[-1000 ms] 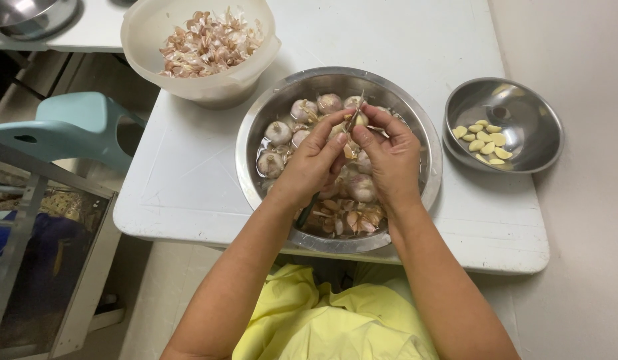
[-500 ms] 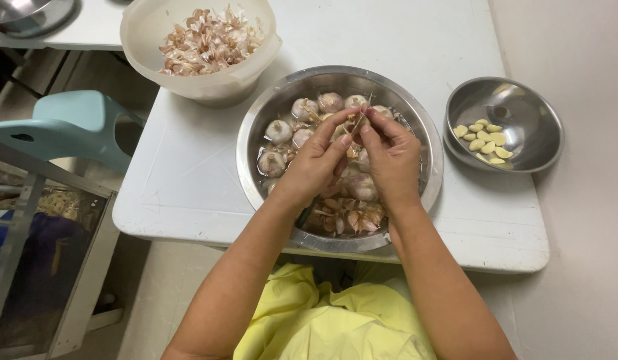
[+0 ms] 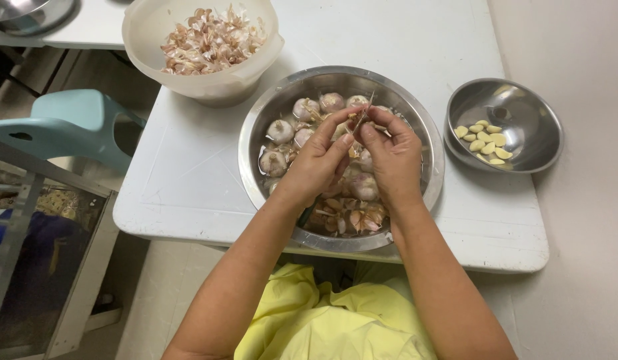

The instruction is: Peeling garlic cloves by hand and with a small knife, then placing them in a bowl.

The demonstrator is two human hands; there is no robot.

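Both of my hands meet over a large steel bowl (image 3: 255, 127) that holds whole garlic bulbs (image 3: 279, 131) in water, with loose skins (image 3: 352, 219) at its near side. My left hand (image 3: 317, 163) and my right hand (image 3: 391, 157) pinch a single garlic clove (image 3: 355, 121) between their fingertips, a thin strip of skin sticking up from it. A dark green handle (image 3: 306, 215) pokes out below my left palm. What it belongs to is hidden.
A pale plastic bowl (image 3: 145, 33) of garlic skins stands at the table's back left. A small steel bowl (image 3: 529, 110) with several peeled cloves (image 3: 485, 141) sits at the right. The white table (image 3: 189, 167) ends near my lap. A light blue stool (image 3: 75, 123) stands at the left.
My fingers have shifted slightly on the clove and the strip of skin now stands a little further right. Both hands stay over the large bowl.
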